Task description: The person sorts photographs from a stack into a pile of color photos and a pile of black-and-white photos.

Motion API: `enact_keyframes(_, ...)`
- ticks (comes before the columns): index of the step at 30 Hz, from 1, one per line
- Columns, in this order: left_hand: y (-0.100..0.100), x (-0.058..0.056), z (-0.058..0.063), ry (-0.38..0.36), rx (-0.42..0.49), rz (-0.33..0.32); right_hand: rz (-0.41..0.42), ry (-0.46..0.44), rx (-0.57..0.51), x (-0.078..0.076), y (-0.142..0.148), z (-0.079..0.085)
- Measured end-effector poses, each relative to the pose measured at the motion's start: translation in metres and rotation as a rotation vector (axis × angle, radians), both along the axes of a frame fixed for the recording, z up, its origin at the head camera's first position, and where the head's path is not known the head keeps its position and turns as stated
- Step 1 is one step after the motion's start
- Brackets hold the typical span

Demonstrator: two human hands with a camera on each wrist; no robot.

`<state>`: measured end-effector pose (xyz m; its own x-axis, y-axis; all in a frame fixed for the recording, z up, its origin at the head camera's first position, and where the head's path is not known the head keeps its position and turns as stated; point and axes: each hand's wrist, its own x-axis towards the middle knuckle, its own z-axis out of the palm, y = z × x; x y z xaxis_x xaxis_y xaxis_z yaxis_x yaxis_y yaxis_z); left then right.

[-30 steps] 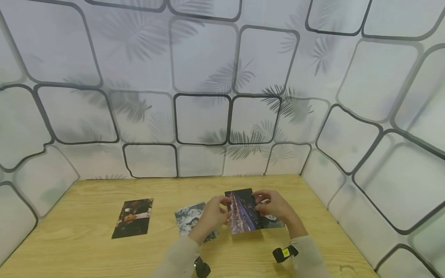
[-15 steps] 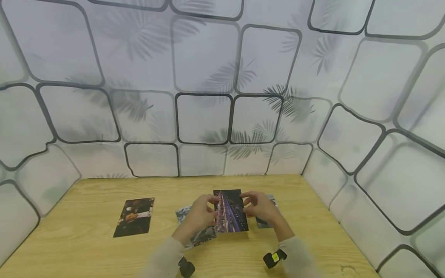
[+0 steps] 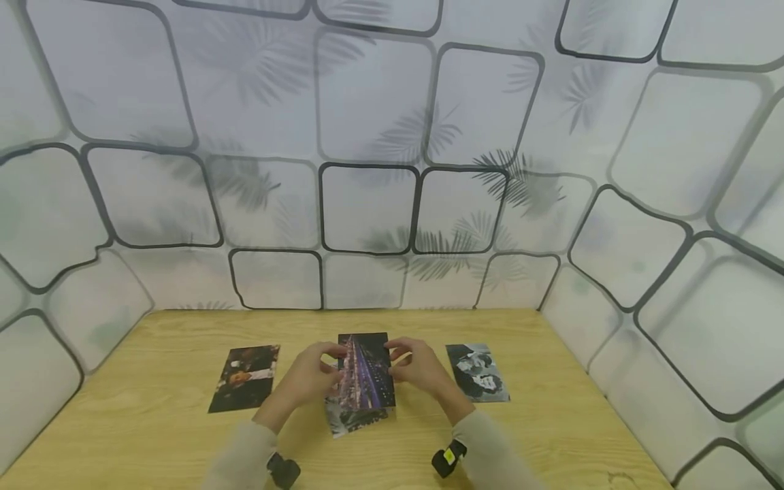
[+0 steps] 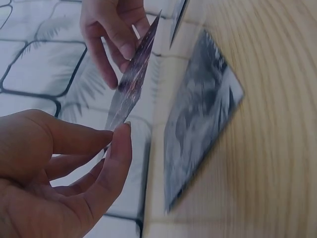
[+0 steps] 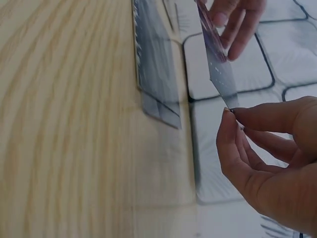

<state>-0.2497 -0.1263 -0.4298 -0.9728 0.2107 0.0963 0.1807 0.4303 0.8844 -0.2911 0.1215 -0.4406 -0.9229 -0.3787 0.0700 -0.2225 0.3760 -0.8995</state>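
Observation:
A photo print of a city at night, purple and dark, is held up off the table by both hands. My left hand pinches its left edge between thumb and fingers; in the left wrist view that pinch shows at the near edge. Opposite, my right hand pinches the right edge, thumb against fingertips, as the right wrist view of the night photo shows. Below and partly behind it, a black-and-white photo lies on the table, its upper part hidden.
On the wooden table, a dark colour photo lies to the left of my hands. Another black-and-white photo lies to the right. A patterned curtain encloses the back and sides.
Both hands have carried the night photo leftward, from partly over the right black-and-white photo to above the middle one. The right photo is now uncovered.

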Motion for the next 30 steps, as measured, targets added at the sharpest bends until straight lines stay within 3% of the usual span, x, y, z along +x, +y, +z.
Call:
enact_keyframes(7,-0.04,-0.005,-0.001,-0.027,-0.037,0.046,-0.021,0.023,0.035,-0.01,-0.046,-0.006)
enact_keyframes(16,-0.102,-0.011,0.004,-0.016,-0.058,0.046,-0.029,0.098,0.14,-0.012,-0.118,0.009)
enact_keyframes(23,-0.148,-0.016,0.004,-0.072,-0.238,0.112,-0.026,0.113,0.217,-0.006,-0.174,-0.002)
enact_keyframes(30,-0.17,-0.015,0.002,-0.11,-0.335,0.174,-0.017,0.154,0.33,-0.002,-0.207,-0.007)
